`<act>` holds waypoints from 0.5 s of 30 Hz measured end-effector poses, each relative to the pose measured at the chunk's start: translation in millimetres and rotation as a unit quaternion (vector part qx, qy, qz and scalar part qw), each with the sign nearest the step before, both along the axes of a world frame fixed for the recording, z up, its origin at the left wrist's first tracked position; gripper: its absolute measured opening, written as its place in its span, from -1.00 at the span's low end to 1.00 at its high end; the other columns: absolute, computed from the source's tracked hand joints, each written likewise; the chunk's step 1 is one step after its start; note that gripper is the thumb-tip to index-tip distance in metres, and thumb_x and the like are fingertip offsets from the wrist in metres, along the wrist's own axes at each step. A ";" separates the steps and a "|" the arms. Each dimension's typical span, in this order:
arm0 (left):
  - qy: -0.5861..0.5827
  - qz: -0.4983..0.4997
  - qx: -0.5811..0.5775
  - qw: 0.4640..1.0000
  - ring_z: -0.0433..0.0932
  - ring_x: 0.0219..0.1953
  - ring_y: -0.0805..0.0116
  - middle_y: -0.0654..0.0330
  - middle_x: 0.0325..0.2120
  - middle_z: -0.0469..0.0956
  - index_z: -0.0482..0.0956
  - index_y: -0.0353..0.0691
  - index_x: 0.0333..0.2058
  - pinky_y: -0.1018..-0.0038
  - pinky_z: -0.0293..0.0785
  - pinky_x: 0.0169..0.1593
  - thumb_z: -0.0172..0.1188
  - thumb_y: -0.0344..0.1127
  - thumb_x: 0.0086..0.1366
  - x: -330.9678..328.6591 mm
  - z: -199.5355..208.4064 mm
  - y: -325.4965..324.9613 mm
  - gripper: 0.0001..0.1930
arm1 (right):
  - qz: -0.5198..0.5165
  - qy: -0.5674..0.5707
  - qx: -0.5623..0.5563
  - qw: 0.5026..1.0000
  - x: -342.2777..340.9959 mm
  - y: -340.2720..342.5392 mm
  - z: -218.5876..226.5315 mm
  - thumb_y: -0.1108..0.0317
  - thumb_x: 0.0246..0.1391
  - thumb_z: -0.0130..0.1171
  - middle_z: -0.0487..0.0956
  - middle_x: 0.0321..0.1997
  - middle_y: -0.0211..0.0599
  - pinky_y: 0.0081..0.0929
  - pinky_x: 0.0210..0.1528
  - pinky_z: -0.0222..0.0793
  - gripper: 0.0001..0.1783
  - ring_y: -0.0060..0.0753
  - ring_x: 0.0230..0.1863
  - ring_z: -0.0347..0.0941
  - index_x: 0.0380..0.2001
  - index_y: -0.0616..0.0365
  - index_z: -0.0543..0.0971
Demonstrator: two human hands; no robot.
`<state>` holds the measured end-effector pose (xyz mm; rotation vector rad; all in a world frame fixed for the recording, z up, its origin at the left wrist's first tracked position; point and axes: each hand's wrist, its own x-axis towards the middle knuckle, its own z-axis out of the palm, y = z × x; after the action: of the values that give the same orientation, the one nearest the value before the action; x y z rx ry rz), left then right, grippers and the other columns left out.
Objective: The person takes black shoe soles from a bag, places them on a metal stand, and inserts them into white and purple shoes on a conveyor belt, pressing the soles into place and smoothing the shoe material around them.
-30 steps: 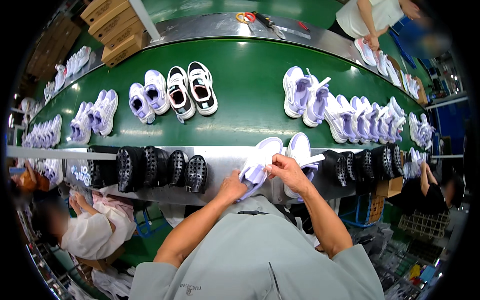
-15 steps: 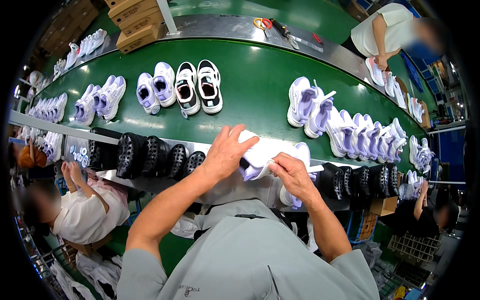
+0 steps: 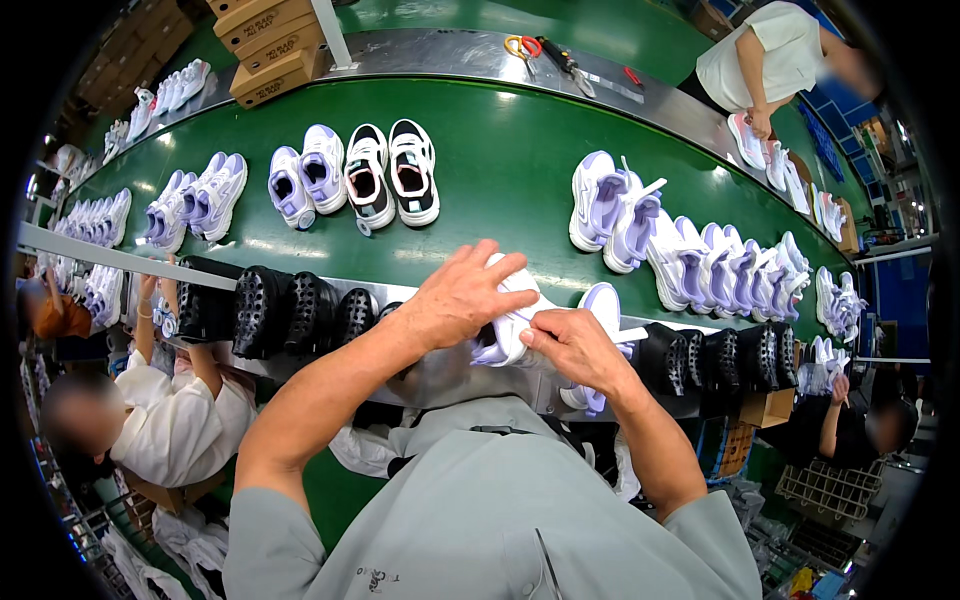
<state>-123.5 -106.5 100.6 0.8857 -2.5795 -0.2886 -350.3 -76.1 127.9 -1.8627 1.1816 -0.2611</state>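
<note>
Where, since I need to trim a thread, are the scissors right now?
In the head view, the scissors lie near the top, slightly right of centre, on the metal ledge beyond the green surface, immediately left of the black-handled tool.

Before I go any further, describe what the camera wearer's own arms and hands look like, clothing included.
The left hand and right hand are bare; no gloves, rings or wristbands show. The forearms are uncovered, without cables. The left sleeve and right sleeve are short and pale grey-green, matching the shirt, which has a small dark print.
</note>
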 end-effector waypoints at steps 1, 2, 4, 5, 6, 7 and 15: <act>0.000 0.000 0.000 1.000 0.43 0.03 -0.02 0.11 0.08 0.45 0.64 0.09 0.00 0.16 0.45 0.07 0.27 -0.50 0.01 -0.5 1.0 0.1 -0.48 | 0.000 0.000 0.000 1.000 0.5 -1.7 1.1 0.16 0.23 0.16 0.49 -0.52 0.05 -0.09 -0.32 0.32 -0.63 0.10 -0.45 0.41 -0.44 0.32 0.53; -0.012 -0.001 0.004 1.000 0.42 0.03 -0.01 0.11 0.08 0.45 0.63 0.09 0.01 0.16 0.45 0.06 0.28 -0.48 0.01 -0.8 2.2 0.4 -0.48 | 0.008 0.008 0.001 1.000 1.2 -3.3 2.0 0.15 0.22 0.16 0.50 -0.53 0.08 -0.06 -0.32 0.32 -0.62 0.13 -0.45 0.43 -0.46 0.31 0.55; -0.024 -0.002 0.006 1.000 0.42 0.04 -0.01 0.12 0.08 0.45 0.63 0.10 0.01 0.16 0.45 0.06 0.29 -0.47 0.01 -1.9 5.4 0.6 -0.48 | 0.016 0.015 0.000 1.000 1.7 -7.3 2.6 0.14 0.20 0.16 0.51 -0.53 0.12 -0.03 -0.33 0.32 -0.61 0.17 -0.45 0.45 -0.47 0.30 0.57; -0.019 -0.007 0.017 1.000 0.42 0.03 -0.01 0.11 0.07 0.45 0.63 0.09 0.01 0.17 0.45 0.06 0.28 -0.48 0.01 -2.2 7.0 1.1 -0.47 | 0.030 0.018 0.002 0.999 1.9 -9.4 2.0 0.14 0.18 0.17 0.53 -0.53 0.12 -0.03 -0.34 0.32 -0.62 0.18 -0.45 0.46 -0.47 0.30 0.59; -0.014 -0.012 0.028 0.999 0.42 0.02 -0.01 0.11 0.06 0.46 0.63 0.08 0.02 0.17 0.44 0.05 0.28 -0.48 0.00 -3.3 7.6 2.3 -0.47 | 0.043 0.020 0.005 0.999 1.8 -11.0 0.7 0.14 0.16 0.18 0.54 -0.52 0.13 -0.02 -0.35 0.33 -0.63 0.18 -0.45 0.47 -0.47 0.29 0.61; -0.015 -0.013 0.029 0.999 0.42 0.02 -0.01 0.11 0.06 0.46 0.63 0.08 0.02 0.17 0.44 0.05 0.28 -0.48 0.00 -4.8 7.3 3.5 -0.47 | 0.043 0.019 0.005 0.999 2.9 -14.0 -1.4 0.14 0.16 0.18 0.54 -0.52 0.13 -0.02 -0.35 0.33 -0.63 0.18 -0.45 0.47 -0.47 0.29 0.61; -0.144 0.308 0.298 0.892 0.62 -0.22 -0.23 -0.18 -0.14 0.55 0.42 -0.10 0.21 0.00 0.58 -0.17 0.18 -0.39 0.15 -32.3 -16.1 50.4 -0.42 | -0.262 -0.033 -0.010 0.964 -18.5 -8.0 -50.1 0.23 0.10 0.32 0.57 -0.60 -0.22 -0.38 -0.43 0.36 -0.67 -0.39 -0.56 0.44 -0.52 0.32 0.59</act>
<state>-155.8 -56.0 84.5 2.0355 -2.2983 -0.8267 -368.8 -84.0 77.9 -1.5135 1.6149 -0.6223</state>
